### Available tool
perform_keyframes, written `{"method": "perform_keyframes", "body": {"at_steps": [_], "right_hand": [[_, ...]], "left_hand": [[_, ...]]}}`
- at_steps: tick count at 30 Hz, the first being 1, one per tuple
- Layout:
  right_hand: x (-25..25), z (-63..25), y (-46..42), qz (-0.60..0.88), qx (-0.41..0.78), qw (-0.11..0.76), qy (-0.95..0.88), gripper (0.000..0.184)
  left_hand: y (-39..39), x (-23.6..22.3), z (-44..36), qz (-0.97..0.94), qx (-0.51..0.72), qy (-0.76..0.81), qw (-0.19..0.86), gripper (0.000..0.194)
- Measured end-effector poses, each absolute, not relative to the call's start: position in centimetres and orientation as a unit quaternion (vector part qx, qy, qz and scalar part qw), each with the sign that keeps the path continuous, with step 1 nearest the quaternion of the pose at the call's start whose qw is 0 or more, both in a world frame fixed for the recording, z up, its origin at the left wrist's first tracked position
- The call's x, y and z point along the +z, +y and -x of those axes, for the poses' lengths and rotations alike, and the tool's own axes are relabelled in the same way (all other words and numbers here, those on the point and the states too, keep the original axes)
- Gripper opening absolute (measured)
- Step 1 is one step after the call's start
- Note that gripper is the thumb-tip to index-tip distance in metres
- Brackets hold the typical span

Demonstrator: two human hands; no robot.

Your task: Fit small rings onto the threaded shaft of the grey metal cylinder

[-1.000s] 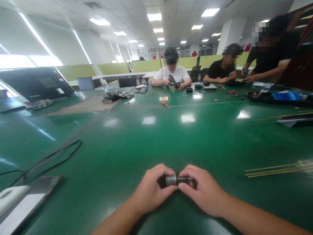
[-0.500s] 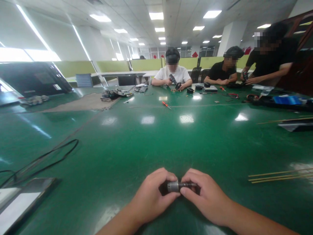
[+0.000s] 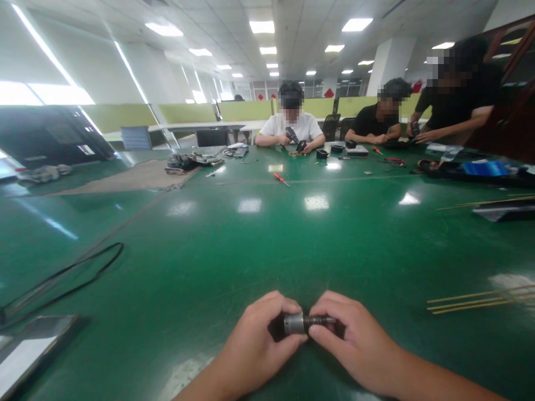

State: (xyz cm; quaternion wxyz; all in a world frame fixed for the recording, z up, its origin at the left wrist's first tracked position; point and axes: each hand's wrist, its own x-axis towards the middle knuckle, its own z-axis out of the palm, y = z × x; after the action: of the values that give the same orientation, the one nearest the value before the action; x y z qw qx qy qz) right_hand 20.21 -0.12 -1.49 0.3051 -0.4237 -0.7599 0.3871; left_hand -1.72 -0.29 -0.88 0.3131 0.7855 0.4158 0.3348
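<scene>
A small silver metal cylinder with a dark ribbed shaft (image 3: 295,323) lies level between my hands, low in the head view. My left hand (image 3: 265,328) is closed on the wide silver end, thumb below and fingers above. From the other side, my right hand (image 3: 349,331) pinches the narrow ribbed shaft between thumb and fingers. The fingertips of both hands almost meet at the middle of the part. Part of the shaft's tip is hidden within the right hand's curl.
Thin sticks (image 3: 480,301) lie at right on the green table (image 3: 234,250). A black cable (image 3: 92,267) and a dark flat tray (image 3: 37,351) are at left. An orange screwdriver (image 3: 280,179) lies farther off. Three people sit or stand across the table, one holding a power tool (image 3: 291,134).
The camera view has turned slightly, so the background sits a little farther left. Both hands keep the same hold on the metal cylinder, with hardly any movement.
</scene>
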Motion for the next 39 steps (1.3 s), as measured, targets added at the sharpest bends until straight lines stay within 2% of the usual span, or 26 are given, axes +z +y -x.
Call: {"method": "perform_keyframes", "body": {"at_steps": [8, 39], "right_hand": [[-1.6, -20.3, -0.3, 0.417, 0.387, 0.305, -0.764, 0.014], [-1.4, -20.3, -0.3, 0.416, 0.381, 0.304, -0.768, 0.014]], "left_hand": [[-0.4, -1.2, 1.8, -0.788, 0.334, 0.407, 0.319, 0.022], [-0.8, -0.1, 1.8, -0.787, 0.333, 0.431, 0.291, 0.022]]}}
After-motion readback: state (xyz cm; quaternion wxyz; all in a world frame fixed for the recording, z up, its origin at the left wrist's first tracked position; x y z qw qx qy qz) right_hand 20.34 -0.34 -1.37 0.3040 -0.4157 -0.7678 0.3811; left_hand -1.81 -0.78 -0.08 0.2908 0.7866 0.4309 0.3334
